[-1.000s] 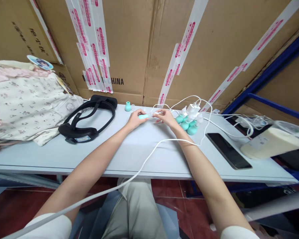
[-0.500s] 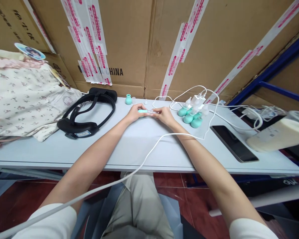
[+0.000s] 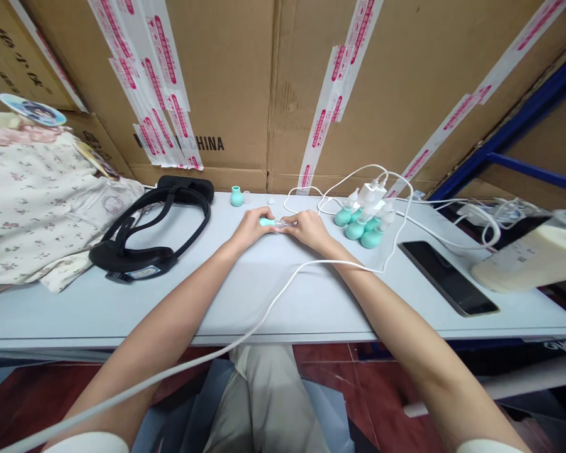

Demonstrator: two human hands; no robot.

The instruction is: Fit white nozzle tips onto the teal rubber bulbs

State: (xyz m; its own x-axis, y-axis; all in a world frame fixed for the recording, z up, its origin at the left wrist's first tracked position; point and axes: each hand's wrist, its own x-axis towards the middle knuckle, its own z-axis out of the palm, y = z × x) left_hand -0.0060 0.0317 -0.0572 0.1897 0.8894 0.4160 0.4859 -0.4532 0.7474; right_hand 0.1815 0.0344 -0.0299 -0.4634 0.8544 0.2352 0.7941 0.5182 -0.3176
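Near the middle of the table, my left hand pinches a teal bulb aspirator lying sideways. My right hand closes its fingers on the clear nozzle at the aspirator's other end. Part of the bulb and the nozzle's tip are covered by fingers. Behind my left hand stands a teal bulb with an open top, beside a small clear part. A tiny white piece lies farther right. To the right of my right hand, several teal aspirators with clear nozzles stand upright in a cluster.
A black headset and floral cloth occupy the left. At right lie a phone and a tilted cream-filled container. A white cable crosses above my right forearm. Taped cardboard rises behind the table.
The camera view has shifted slightly. Both hands remain on the aspirator, and more of its teal bulb and clear nozzle now shows between the fingers.
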